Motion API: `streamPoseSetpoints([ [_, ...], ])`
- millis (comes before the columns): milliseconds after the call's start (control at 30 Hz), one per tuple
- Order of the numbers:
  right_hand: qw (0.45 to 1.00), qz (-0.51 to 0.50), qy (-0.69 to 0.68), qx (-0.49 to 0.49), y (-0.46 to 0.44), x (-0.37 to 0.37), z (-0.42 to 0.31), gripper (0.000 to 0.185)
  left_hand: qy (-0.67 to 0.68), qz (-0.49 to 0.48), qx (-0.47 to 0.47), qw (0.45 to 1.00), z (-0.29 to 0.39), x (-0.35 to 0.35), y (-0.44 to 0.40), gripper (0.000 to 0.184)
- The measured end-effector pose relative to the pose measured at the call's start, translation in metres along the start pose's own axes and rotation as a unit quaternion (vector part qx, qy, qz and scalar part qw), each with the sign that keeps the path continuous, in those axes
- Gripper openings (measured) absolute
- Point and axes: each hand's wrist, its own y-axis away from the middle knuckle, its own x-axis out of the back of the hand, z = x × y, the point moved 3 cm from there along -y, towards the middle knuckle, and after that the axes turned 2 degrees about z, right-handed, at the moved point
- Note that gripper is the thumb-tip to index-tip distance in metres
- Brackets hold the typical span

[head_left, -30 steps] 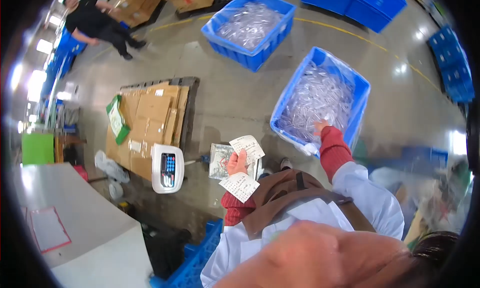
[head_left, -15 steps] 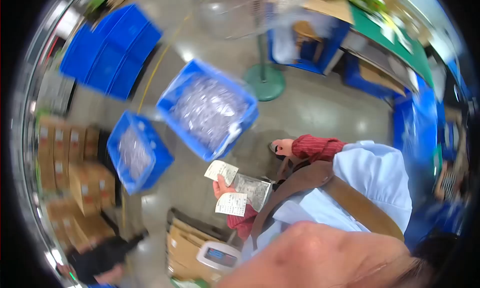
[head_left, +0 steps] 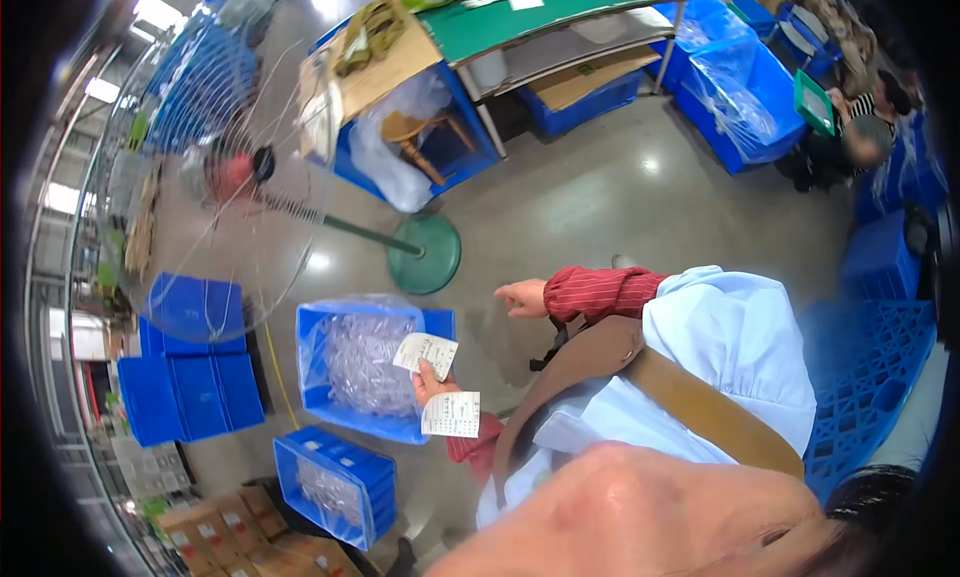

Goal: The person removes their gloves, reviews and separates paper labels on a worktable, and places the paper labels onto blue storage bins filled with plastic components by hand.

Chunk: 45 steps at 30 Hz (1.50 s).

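My left hand (head_left: pixel 428 385) is closed on two white paper slips with dark writing. The upper slip (head_left: pixel 425 357) sticks out above the fingers, and the lower slip (head_left: pixel 451 414) covers part of the wrist. Behind the slips stands a blue tub (head_left: pixel 438 325) lined with clear film and full of clear plastic packets (head_left: pixel 365 362). My right hand (head_left: pixel 523 298), in a red striped sleeve, hangs over the grey floor with nothing visible in it; at least one finger is stretched out.
A standing fan (head_left: pixel 225 167) with a green round base (head_left: pixel 425 255) is at upper left. A smaller blue tub (head_left: pixel 378 477) holds packets. Stacked blue bins (head_left: pixel 190 397), cartons (head_left: pixel 230 522) and a green-topped table (head_left: pixel 560 22) surround the floor. A co-worker (head_left: pixel 865 137) is at upper right.
The view has swung, bringing the fan and green table further left. A clear packet with grey contents beside my left hand has gone from view. The slips stay in that hand.
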Motion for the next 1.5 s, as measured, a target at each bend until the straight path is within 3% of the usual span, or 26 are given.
streamPoseSetpoints([
  [133,0.995,0.067,-0.058,-0.038,0.018,0.135,0.083,0.049,-0.038,-0.070,0.028,0.996,-0.072,-0.169,-0.032,0.023],
  [333,0.972,0.207,-0.067,-0.091,0.068,0.250,0.274,0.048,-0.028,-0.190,0.063,0.979,-0.195,-0.349,-0.028,0.021],
  [367,0.969,0.208,-0.061,-0.120,0.087,0.328,0.272,0.048,-0.020,-0.179,0.086,0.980,-0.179,-0.420,-0.015,0.020],
  [467,0.953,0.247,-0.061,-0.166,0.096,0.392,0.317,0.047,-0.034,-0.170,0.075,0.982,-0.230,-0.461,-0.029,0.017],
  [567,0.943,0.290,-0.056,-0.153,0.082,0.450,0.362,0.047,-0.063,-0.178,0.071,0.979,-0.271,-0.495,-0.056,0.017],
  [600,0.936,0.303,-0.082,-0.162,0.081,0.507,0.358,0.048,-0.060,-0.172,0.095,0.979,-0.253,-0.540,-0.055,0.017],
  [767,0.918,0.385,-0.037,-0.088,-0.003,0.623,0.442,0.050,-0.075,-0.188,0.089,0.975,-0.302,-0.619,-0.136,0.021],
  [867,0.915,0.387,-0.025,-0.113,-0.037,0.737,0.458,0.055,-0.044,-0.209,0.080,0.974,-0.314,-0.710,-0.187,0.020],
  [1033,0.907,0.407,0.044,-0.103,-0.100,0.863,0.518,0.056,-0.026,-0.215,0.047,0.975,-0.341,-0.814,-0.242,0.020],
  [1067,0.911,0.399,0.025,-0.102,-0.110,0.905,0.527,0.058,-0.033,-0.196,0.075,0.977,-0.333,-0.843,-0.239,0.020],
  [1167,0.918,0.377,0.028,-0.123,-0.159,0.965,0.567,0.061,-0.035,-0.177,0.040,0.983,-0.345,-0.870,-0.259,0.020],
  [1300,0.902,0.396,0.160,-0.051,-0.252,1.065,0.657,0.066,-0.042,-0.094,0.017,0.995,-0.364,-0.900,-0.256,0.020],
  [1433,0.915,0.344,0.136,-0.161,-0.339,1.146,0.721,0.066,-0.016,0.040,-0.037,0.998,-0.395,-0.912,-0.238,0.019],
  [1500,0.897,0.365,0.207,-0.141,-0.352,1.166,0.722,0.064,0.000,0.085,-0.041,0.996,-0.410,-0.914,-0.220,0.019],
])
